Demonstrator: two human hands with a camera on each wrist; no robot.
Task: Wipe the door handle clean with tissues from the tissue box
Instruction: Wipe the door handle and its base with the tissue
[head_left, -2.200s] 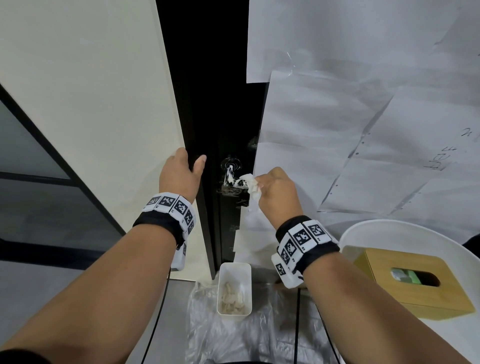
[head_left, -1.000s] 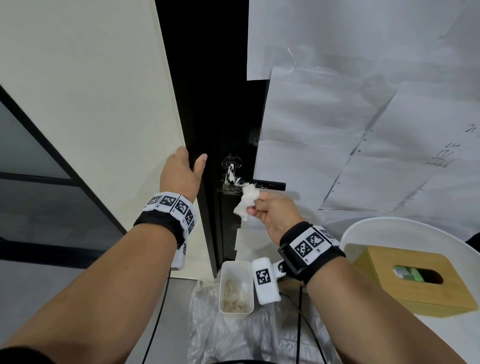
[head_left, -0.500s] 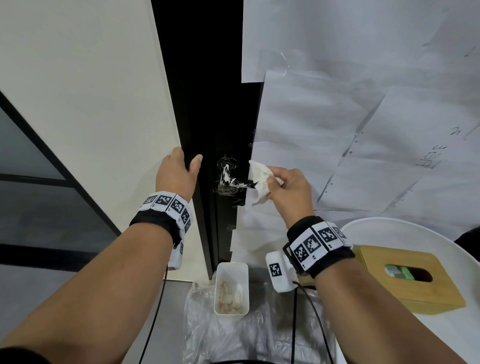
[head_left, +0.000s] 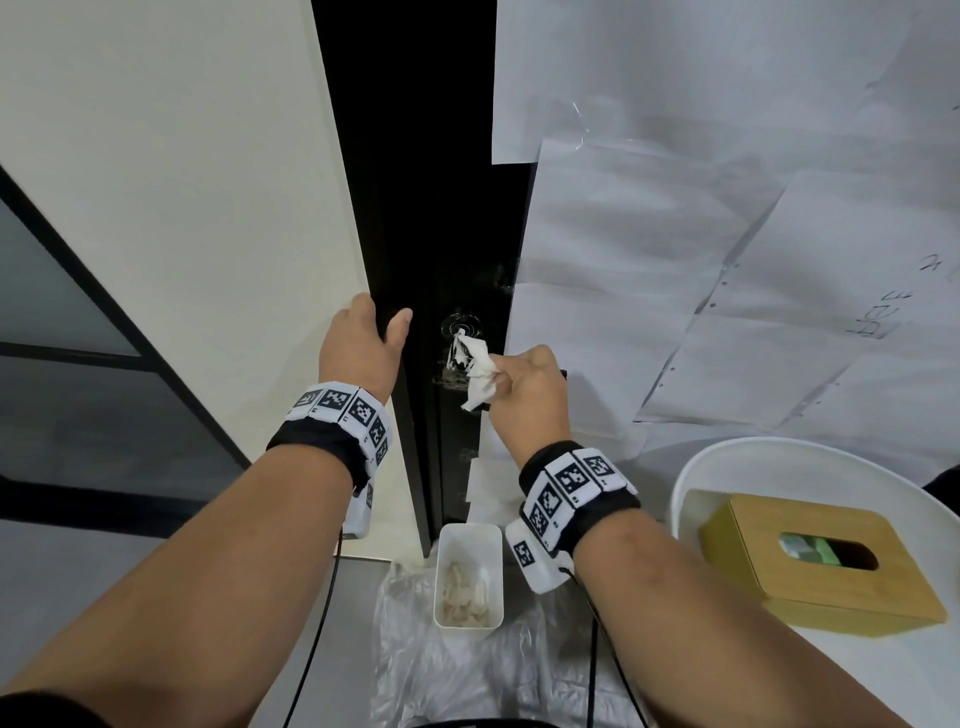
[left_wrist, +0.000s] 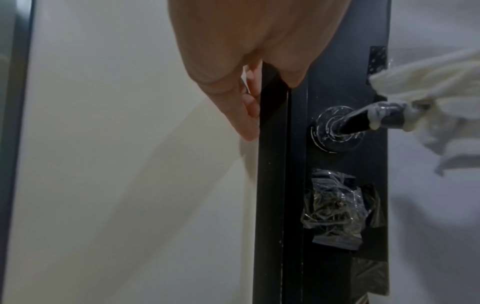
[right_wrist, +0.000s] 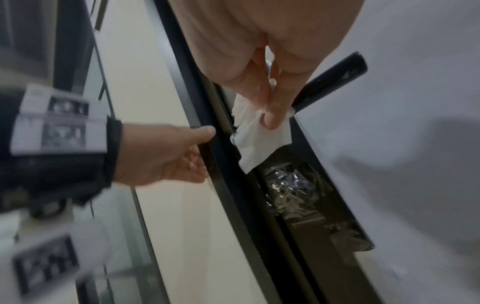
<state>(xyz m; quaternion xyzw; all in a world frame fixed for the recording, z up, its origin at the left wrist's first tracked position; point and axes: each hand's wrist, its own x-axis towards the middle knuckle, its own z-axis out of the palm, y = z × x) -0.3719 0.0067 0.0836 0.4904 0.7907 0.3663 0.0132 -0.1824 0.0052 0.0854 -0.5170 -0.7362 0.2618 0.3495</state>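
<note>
the right hand (head_left: 530, 395) pinches a crumpled white tissue (head_left: 480, 374) and holds it wrapped on the black door handle (left_wrist: 363, 121), near the round base of the handle. the free end of the handle sticks out past the fingers (right_wrist: 275, 111). the left hand (head_left: 363, 353) grips the edge of the black door (head_left: 415, 208), thumb on the front side. the wooden tissue box (head_left: 815, 561) sits on a white round table (head_left: 727, 467) at the right, well apart from the handle. a small white container (head_left: 467, 577) stands on the floor below.
</note>
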